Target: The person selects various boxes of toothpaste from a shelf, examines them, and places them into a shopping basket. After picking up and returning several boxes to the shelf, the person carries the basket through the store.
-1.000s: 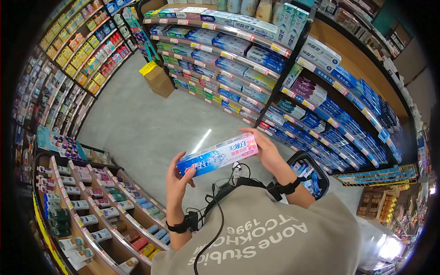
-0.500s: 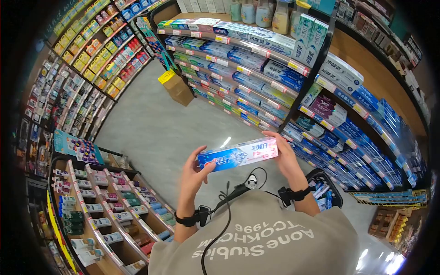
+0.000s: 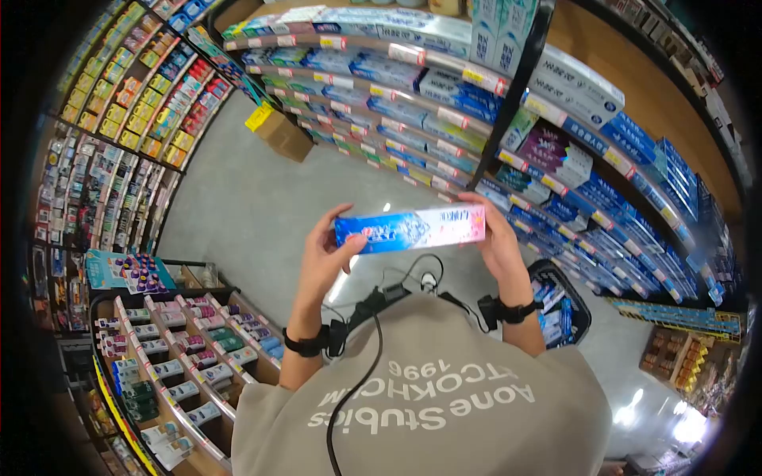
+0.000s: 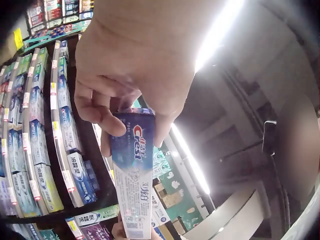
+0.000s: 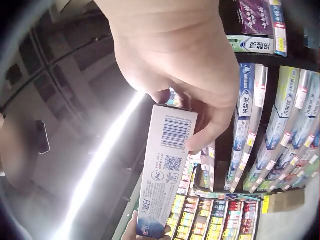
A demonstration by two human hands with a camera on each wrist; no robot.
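A person in a grey sweatshirt with white lettering [image 3: 429, 404] stands in a shop aisle, holding a long blue, white and pink cardboard toothpaste box [image 3: 410, 228] level in front of the chest, near the centre of the head view. The left hand [image 3: 324, 252] grasps the blue end, thumb on one side and fingers curled round the other; the left wrist view shows those fingers [image 4: 107, 122] wrapped about the box [image 4: 132, 185] just above its red and white brand name. The right hand [image 3: 496, 238] clasps the pink end in the same way. In the right wrist view the white back face of the box [image 5: 167, 175] carries a barcode and a square code, with the thumb [image 5: 212, 127] pressed to its edge.

Black straps with cables [image 3: 317, 343] sit on both wrists. Tall shelves packed with blue and green toothpaste cartons [image 3: 444, 103] fill the upper right of the head view. A black shopping basket with blue boxes inside [image 3: 567, 313] stands on the grey floor at the right, just beside the right forearm. A brown cardboard carton with a yellow label [image 3: 278, 131] rests on the floor in the upper left, at the foot of the shelves. Lower shelves of small tubes and packs [image 3: 182, 349] run along the lower left.
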